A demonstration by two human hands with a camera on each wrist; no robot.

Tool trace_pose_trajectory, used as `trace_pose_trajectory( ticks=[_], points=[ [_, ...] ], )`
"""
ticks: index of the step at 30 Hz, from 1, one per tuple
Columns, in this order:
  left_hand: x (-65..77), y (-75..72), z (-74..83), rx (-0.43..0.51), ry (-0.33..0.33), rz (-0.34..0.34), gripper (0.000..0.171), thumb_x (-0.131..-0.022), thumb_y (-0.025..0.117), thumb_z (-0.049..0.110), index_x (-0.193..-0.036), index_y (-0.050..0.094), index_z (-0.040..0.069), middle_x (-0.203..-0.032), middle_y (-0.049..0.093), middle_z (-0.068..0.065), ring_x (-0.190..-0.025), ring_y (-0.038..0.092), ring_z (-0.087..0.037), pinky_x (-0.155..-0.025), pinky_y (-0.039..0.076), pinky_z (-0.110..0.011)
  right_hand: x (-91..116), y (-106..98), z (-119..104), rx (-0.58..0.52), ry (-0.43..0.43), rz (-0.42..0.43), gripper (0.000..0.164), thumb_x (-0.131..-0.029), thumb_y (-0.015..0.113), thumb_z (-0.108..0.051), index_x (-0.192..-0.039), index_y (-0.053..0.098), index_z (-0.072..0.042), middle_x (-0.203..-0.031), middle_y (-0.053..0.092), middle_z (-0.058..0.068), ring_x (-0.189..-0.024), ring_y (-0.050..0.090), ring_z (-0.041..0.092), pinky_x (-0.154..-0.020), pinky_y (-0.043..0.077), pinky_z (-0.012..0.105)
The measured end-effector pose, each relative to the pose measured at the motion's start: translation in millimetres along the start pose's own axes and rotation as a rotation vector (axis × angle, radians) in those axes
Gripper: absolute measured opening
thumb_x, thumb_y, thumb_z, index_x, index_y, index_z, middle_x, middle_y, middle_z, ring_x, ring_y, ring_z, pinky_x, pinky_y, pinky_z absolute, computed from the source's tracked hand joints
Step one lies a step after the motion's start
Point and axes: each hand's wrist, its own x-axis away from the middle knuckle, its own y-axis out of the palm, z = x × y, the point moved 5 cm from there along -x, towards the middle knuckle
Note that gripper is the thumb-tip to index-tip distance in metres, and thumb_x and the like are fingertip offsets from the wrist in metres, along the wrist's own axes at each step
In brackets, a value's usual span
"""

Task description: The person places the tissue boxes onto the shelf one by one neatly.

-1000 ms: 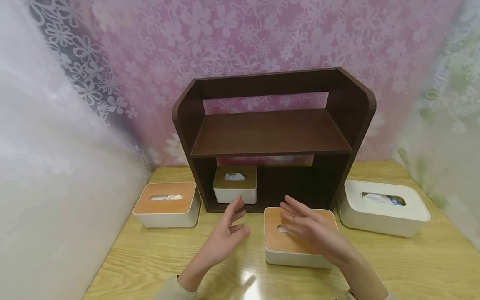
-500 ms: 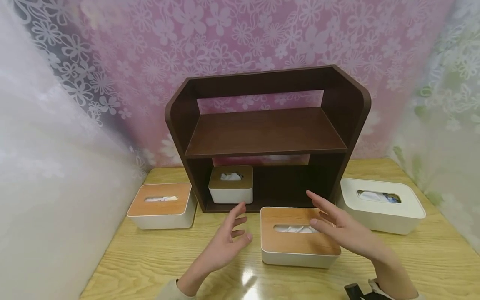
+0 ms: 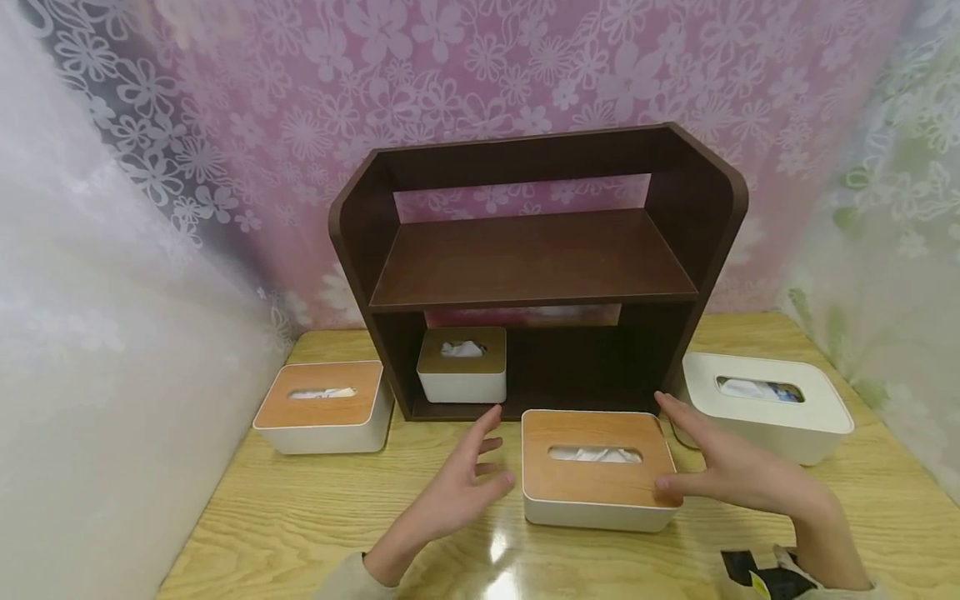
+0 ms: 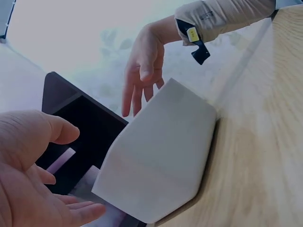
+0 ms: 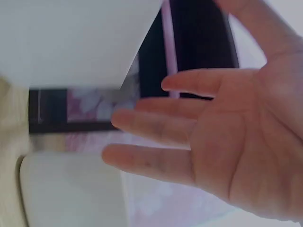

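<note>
A white tissue box with a wood-look lid (image 3: 600, 479) stands on the table in front of the shelf, tissue showing in its slot. My left hand (image 3: 457, 492) is held just left of it, fingers spread and the palm facing the box. On the other side my right hand (image 3: 738, 467) is spread too, its thumb overlapping the lid's right edge in the head view. The left wrist view shows the box's white end wall (image 4: 161, 151) beside my left fingers. In the right wrist view, my right palm (image 5: 236, 137) holds nothing.
A dark brown two-tier shelf (image 3: 532, 258) stands behind, with a small square tissue box (image 3: 462, 385) at the left of its lower tier. A wood-lidded tissue box (image 3: 322, 437) sits left of the shelf, an all-white one (image 3: 750, 425) right. Patterned walls enclose the table.
My right hand has moved right, from over the front tissue box to its right side, uncovering the lid. The left hand has shifted slightly right toward the box. The boxes stay in place.
</note>
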Motion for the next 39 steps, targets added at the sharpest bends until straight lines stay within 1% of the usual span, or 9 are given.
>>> trace_pose_trajectory(
  ticks=[2, 7, 13, 16, 21, 24, 28, 34, 39],
  points=[
    [-1.5, 3.5, -2.6, 0.005, -0.008, -0.018, 0.082, -0.096, 0.064, 0.021, -0.16, 0.013, 0.016, -0.163, 0.02, -0.007, -0.142, 0.035, -0.035, -0.108, 0.039, -0.054, 0.2, -1.7, 7.1, -0.023, -0.019, -0.012, 0.107, -0.082, 0.081, -0.039, -0.156, 0.016, 0.004, -0.157, 0.027, 0.028, -0.136, 0.039, 0.047, -0.095, 0.046, 0.023],
    [-2.9, 10.4, -7.8, 0.009, -0.024, -0.049, 0.083, -0.095, 0.065, 0.024, -0.16, 0.013, 0.014, -0.164, 0.017, -0.007, -0.142, 0.034, -0.039, -0.108, 0.04, -0.052, -0.6, -1.4, 21.7, -0.06, -0.086, -0.066, 0.103, -0.08, 0.084, -0.029, -0.149, 0.022, 0.017, -0.149, 0.032, 0.039, -0.119, 0.055, 0.052, -0.085, 0.052, 0.024],
    [-3.0, 16.5, -14.0, 0.006, -0.046, -0.069, 0.084, -0.095, 0.065, 0.027, -0.16, 0.013, 0.014, -0.164, 0.017, -0.007, -0.142, 0.034, -0.037, -0.108, 0.04, -0.051, -4.3, 4.9, 29.9, -0.096, -0.144, -0.149, 0.094, -0.082, 0.082, -0.025, -0.15, 0.029, 0.011, -0.145, 0.043, 0.034, -0.117, 0.061, 0.035, -0.087, 0.054, 0.03],
    [-3.1, 19.7, -16.7, 0.003, -0.052, -0.079, 0.084, -0.094, 0.065, 0.027, -0.159, 0.014, 0.011, -0.163, 0.018, -0.009, -0.141, 0.035, -0.039, -0.107, 0.041, -0.052, -5.1, 7.5, 32.1, -0.16, -0.143, -0.186, 0.095, -0.083, 0.081, -0.021, -0.151, 0.025, 0.012, -0.145, 0.041, 0.035, -0.12, 0.059, 0.037, -0.088, 0.054, 0.031],
    [-3.3, 24.5, -18.4, -0.003, -0.054, -0.104, 0.082, -0.095, 0.064, 0.026, -0.159, 0.015, 0.01, -0.161, 0.022, -0.012, -0.139, 0.037, -0.038, -0.106, 0.041, -0.053, -5.1, 12.3, 33.0, -0.352, -0.075, -0.271, 0.102, -0.082, 0.079, -0.012, -0.151, 0.01, 0.017, -0.145, 0.03, 0.045, -0.113, 0.058, 0.054, -0.08, 0.057, 0.031],
    [-3.6, 27.4, -17.8, -0.02, -0.049, -0.116, 0.081, -0.094, 0.064, 0.025, -0.158, 0.016, 0.01, -0.16, 0.024, -0.01, -0.138, 0.04, -0.035, -0.105, 0.042, -0.05, -4.8, 17.6, 32.5, -0.434, 0.03, -0.32, 0.112, -0.08, 0.081, -0.012, -0.153, -0.001, 0.013, -0.141, 0.035, 0.046, -0.105, 0.066, 0.043, -0.067, 0.059, 0.035],
    [-3.9, 29.4, -18.3, -0.026, -0.065, -0.1, 0.084, -0.094, 0.065, 0.025, -0.159, 0.014, 0.011, -0.159, 0.027, -0.009, -0.137, 0.042, -0.034, -0.103, 0.044, -0.049, -6.5, 23.3, 29.8, -0.44, 0.129, -0.344, 0.124, -0.077, 0.084, -0.015, -0.155, -0.01, 0.006, -0.134, 0.046, 0.04, -0.09, 0.072, 0.025, -0.052, 0.056, 0.04],
    [-5.0, 31.6, -19.3, 0.0, -0.061, -0.09, 0.082, -0.093, 0.066, 0.021, -0.158, 0.017, 0.011, -0.157, 0.027, -0.014, -0.134, 0.045, -0.032, -0.101, 0.047, -0.043, -6.7, 23.8, 28.2, -0.43, 0.149, -0.335, 0.125, -0.078, 0.084, -0.016, -0.154, -0.012, 0.006, -0.133, 0.046, 0.041, -0.086, 0.071, 0.024, -0.05, 0.054, 0.039],
    [-5.5, 31.9, -21.3, 0.04, -0.088, -0.099, 0.082, -0.093, 0.065, 0.022, -0.158, 0.016, 0.011, -0.154, 0.032, -0.018, -0.132, 0.049, -0.032, -0.098, 0.05, -0.035, -6.7, 25.8, 30.4, -0.479, 0.133, -0.339, 0.124, -0.08, 0.083, -0.014, -0.153, -0.015, 0.006, -0.134, 0.044, 0.04, -0.089, 0.071, 0.026, -0.051, 0.054, 0.037]
  ],
)
